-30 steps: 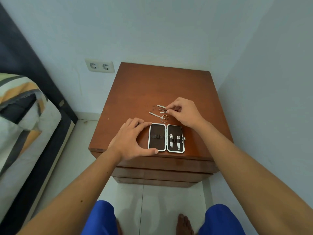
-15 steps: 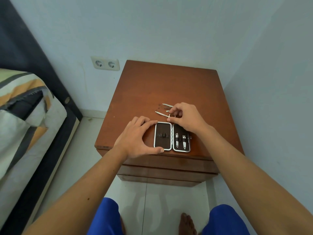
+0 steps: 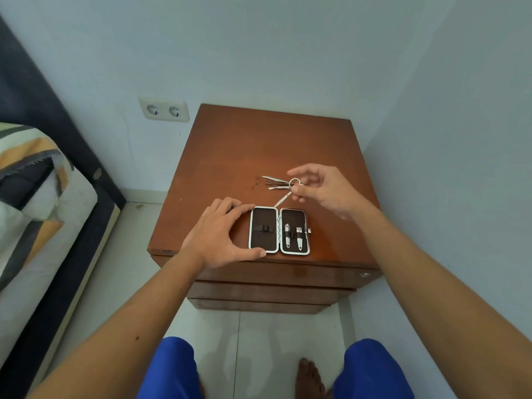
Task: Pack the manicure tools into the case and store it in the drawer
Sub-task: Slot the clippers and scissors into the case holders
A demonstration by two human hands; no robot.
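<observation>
A small black manicure case (image 3: 278,231) with a white rim lies open flat near the front edge of the brown nightstand (image 3: 259,145). Its right half holds two metal tools under straps; its left half has bare straps. My left hand (image 3: 219,237) grips the case's left side, thumb at its front corner. My right hand (image 3: 322,188) pinches the ring handles of small scissors (image 3: 285,195), lifted with the blades slanting down toward the case. Three thin metal tools (image 3: 275,182) lie on the wood just behind.
The nightstand's drawers (image 3: 270,292) are closed below the front edge. A wall rises close on the right, another behind with a double socket (image 3: 163,109). A bed (image 3: 34,214) stands to the left. My bare foot (image 3: 309,375) rests on the tiled floor.
My right hand has picked the scissors up off the wood by their rings and raised them. My left hand has stayed on the case. The camera has shifted slightly.
</observation>
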